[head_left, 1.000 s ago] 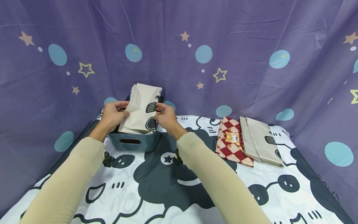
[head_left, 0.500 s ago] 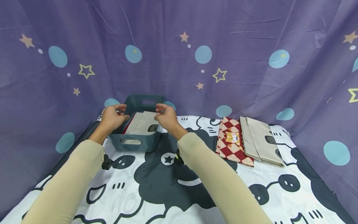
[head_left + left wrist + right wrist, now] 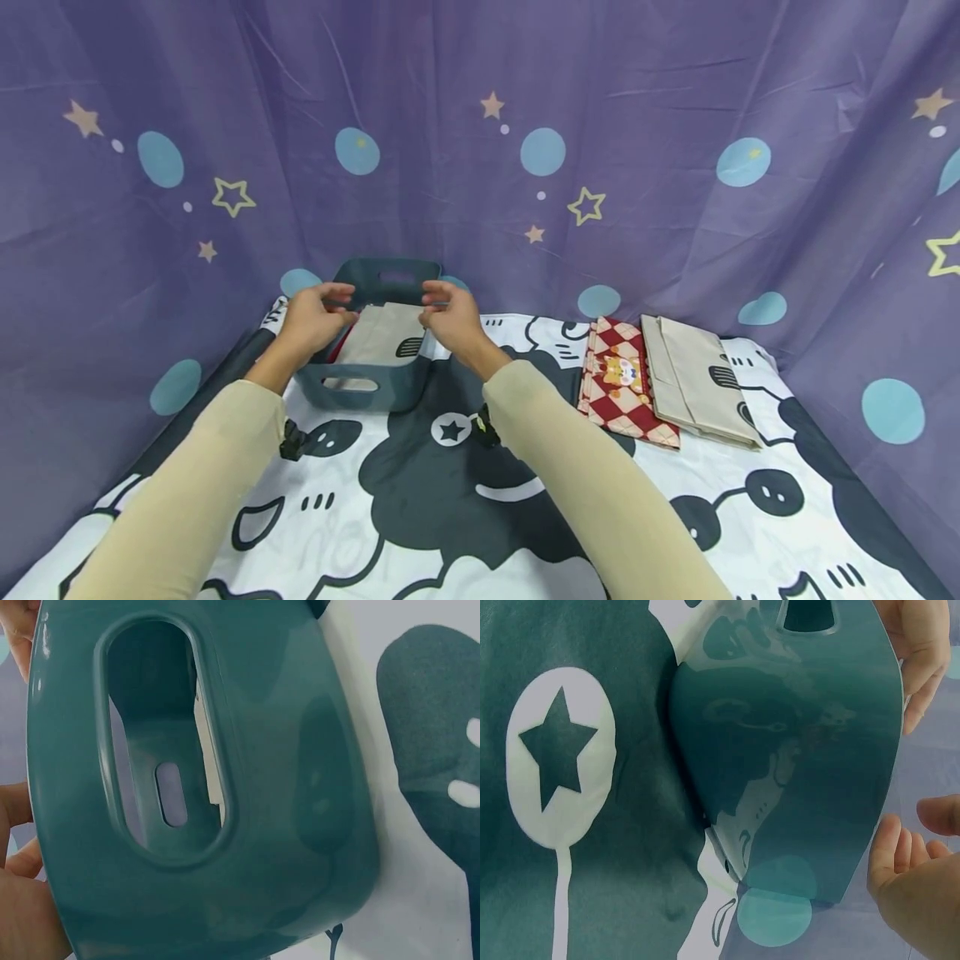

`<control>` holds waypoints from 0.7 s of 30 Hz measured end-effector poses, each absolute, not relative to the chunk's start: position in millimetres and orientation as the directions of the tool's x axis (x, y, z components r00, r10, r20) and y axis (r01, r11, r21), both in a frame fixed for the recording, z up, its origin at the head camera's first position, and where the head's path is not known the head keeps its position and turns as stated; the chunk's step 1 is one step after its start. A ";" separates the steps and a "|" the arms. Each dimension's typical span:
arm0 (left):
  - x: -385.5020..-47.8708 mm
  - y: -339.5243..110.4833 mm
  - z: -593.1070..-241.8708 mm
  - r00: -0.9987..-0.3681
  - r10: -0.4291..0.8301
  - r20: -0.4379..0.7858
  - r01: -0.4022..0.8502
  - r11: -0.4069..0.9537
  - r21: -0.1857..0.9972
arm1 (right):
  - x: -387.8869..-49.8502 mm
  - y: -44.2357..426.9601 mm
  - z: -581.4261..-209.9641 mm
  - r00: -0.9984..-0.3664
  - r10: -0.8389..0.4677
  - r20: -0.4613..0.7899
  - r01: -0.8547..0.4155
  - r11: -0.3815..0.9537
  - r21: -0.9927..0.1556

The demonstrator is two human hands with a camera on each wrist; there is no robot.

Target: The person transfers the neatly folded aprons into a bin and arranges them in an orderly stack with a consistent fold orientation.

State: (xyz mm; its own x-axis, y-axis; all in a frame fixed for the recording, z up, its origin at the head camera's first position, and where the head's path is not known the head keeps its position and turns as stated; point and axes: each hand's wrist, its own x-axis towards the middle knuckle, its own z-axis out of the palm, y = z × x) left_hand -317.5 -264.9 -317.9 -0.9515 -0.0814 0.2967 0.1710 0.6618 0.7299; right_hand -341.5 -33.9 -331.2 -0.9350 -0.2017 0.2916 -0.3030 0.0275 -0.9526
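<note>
A teal bin (image 3: 360, 398) with slot handles stands at the back left and holds folded beige cloth (image 3: 381, 332) with a dark print, a bit of red showing at its left. Over the bin's left side hovers my left hand (image 3: 309, 319), fingers apart and holding nothing. My right hand (image 3: 456, 321) is over the right rim, likewise empty, its fingers loosely bent. In the left wrist view the bin's wall (image 3: 285, 787) fills most of the picture; the right wrist view shows its outer side (image 3: 817, 750) with my right hand (image 3: 922, 885) beyond the edge.
To the right lie a folded red-and-cream checked cloth (image 3: 621, 375) with an animal picture and a folded beige cloth (image 3: 697, 375) beside it. A black-and-white patterned sheet (image 3: 330, 542) covers the surface. A purple curtain (image 3: 465, 50) hangs behind.
The folded beige cloth that both hands held upright over the bin has been let go and now lies inside it. Both hands have since shifted slightly to the right.
</note>
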 end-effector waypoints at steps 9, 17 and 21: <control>-317.1 -259.2 -318.4 -0.963 -0.036 0.267 0.181 0.646 0.742 | -340.3 -21.6 -329.9 -0.933 -0.216 0.289 -0.308 0.061 -0.949; -315.2 -248.9 -318.1 -0.967 -0.015 0.255 0.193 0.613 0.766 | -342.2 -9.5 -333.8 -0.921 -0.222 0.319 -0.340 0.060 -0.939; -312.6 -241.0 -318.4 -0.967 0.004 0.253 0.206 0.595 0.777 | -341.2 -2.0 -335.6 -0.914 -0.238 0.329 -0.353 0.063 -0.934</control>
